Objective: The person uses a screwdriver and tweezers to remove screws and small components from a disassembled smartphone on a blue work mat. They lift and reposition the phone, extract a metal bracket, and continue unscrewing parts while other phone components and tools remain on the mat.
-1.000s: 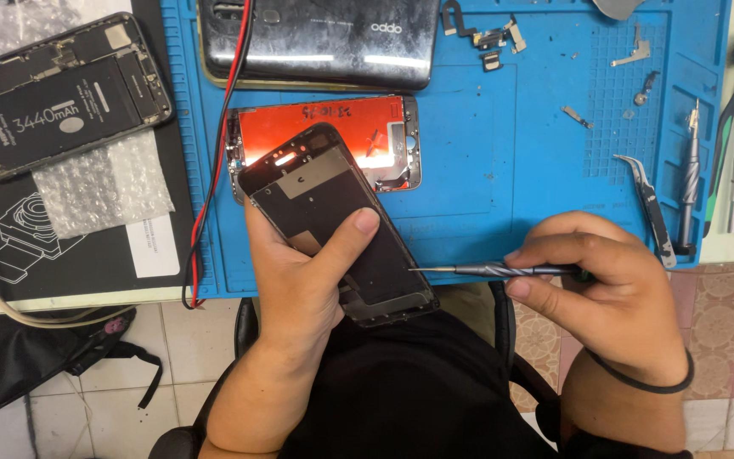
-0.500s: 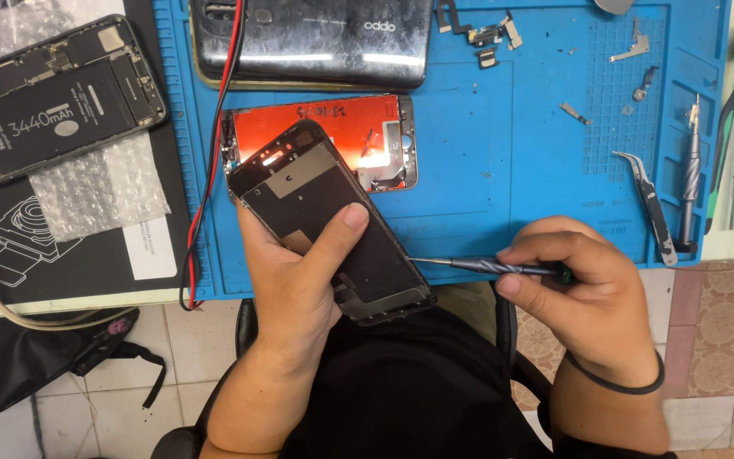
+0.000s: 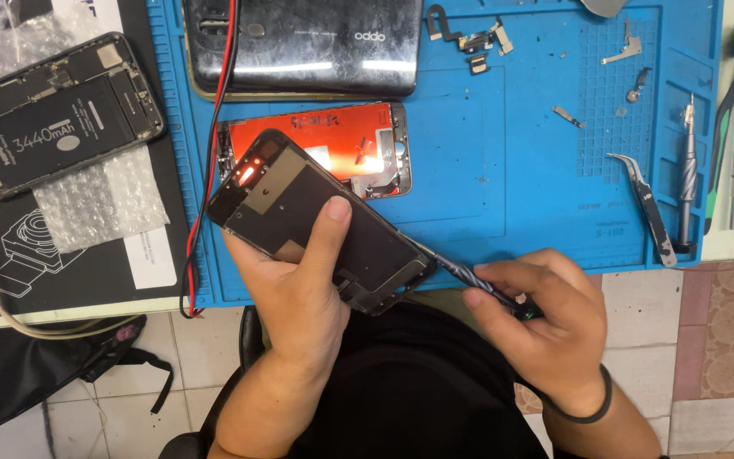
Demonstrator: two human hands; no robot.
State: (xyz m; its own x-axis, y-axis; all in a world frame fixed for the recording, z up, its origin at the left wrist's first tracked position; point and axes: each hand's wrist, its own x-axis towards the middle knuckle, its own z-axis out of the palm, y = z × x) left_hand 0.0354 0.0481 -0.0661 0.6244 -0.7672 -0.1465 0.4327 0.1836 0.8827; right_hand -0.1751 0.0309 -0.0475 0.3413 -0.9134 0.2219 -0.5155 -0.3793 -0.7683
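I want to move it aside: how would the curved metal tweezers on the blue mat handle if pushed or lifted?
The curved metal tweezers look thin and probably light. They lie flat on the blue mat, so they should slide rather than roll. The fine bent tip seems easy to snag or bend.

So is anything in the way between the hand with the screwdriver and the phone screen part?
Nothing visible. The right hand holds the screwdriver, and its tip already reaches the lower edge of the dark screen panel that the left hand grips. Only open air and the blue mat lie behind.
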